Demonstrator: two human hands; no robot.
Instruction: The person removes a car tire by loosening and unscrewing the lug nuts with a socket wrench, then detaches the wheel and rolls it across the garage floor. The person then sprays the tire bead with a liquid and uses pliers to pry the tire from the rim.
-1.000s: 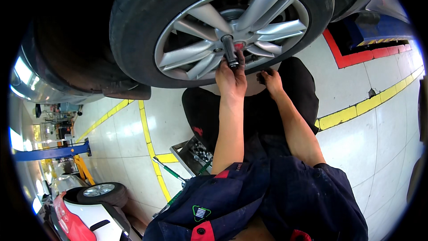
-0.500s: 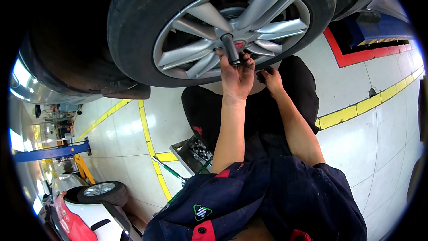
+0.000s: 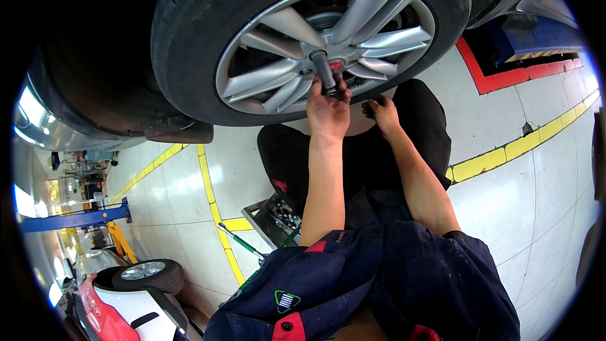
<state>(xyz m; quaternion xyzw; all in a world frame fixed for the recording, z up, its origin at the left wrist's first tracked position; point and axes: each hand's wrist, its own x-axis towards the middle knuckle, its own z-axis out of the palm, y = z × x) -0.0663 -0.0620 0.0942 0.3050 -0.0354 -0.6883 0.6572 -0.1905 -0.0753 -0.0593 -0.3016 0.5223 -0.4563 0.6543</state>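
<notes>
In front of me is a car wheel, its silver spoked rim (image 3: 362,16) set in a black tyre (image 3: 183,44). A long, dark metal socket (image 3: 322,68) sticks out from the hub area, beside the red centre cap (image 3: 336,64). My left hand (image 3: 328,115) is palm up, with its fingers closed around the socket's near end. Close to the tyre's lower edge, by my right knee, my right hand (image 3: 384,115) has curled fingers with dark tips. Whatever they may hold is too dark to make out.
Left of my legs, an open metal tray (image 3: 255,215) holds several small metal parts. A green-handled tool (image 3: 243,242) lies beside it. Yellow lines (image 3: 208,189) cross the pale tiled floor. A blue lift part (image 3: 543,41) stands at right; another wheel (image 3: 148,275) lies at lower left.
My left hand has shifted slightly left and its fingers have closed more around the socket's near end. My right hand stays almost where it was.
</notes>
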